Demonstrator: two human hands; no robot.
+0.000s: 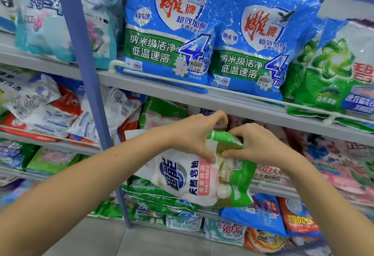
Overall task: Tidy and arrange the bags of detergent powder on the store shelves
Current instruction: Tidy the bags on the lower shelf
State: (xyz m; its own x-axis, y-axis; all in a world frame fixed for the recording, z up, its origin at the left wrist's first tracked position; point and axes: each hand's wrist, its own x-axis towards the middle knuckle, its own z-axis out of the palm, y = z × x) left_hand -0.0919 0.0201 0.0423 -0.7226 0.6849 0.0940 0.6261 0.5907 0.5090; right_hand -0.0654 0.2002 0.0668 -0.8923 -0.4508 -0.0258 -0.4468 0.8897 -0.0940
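Observation:
A white, pink and green detergent bag (204, 181) hangs in front of the middle shelf, turned sideways. My left hand (194, 134) grips its upper edge from the left, thumb low on the bag and fingers curled over the top. My right hand (257, 144) pinches the same green top edge from the right. Behind my hands, on the middle shelf, lie more pink and green bags (162, 114), partly hidden.
Two blue bags (168, 31) and a green bag (334, 69) stand on the upper shelf (222, 99) behind a white rail. A blue upright post (85, 53) divides the shelving. Left bays hold piled white and red bags (44, 110). Lower shelves carry several mixed bags (263, 215).

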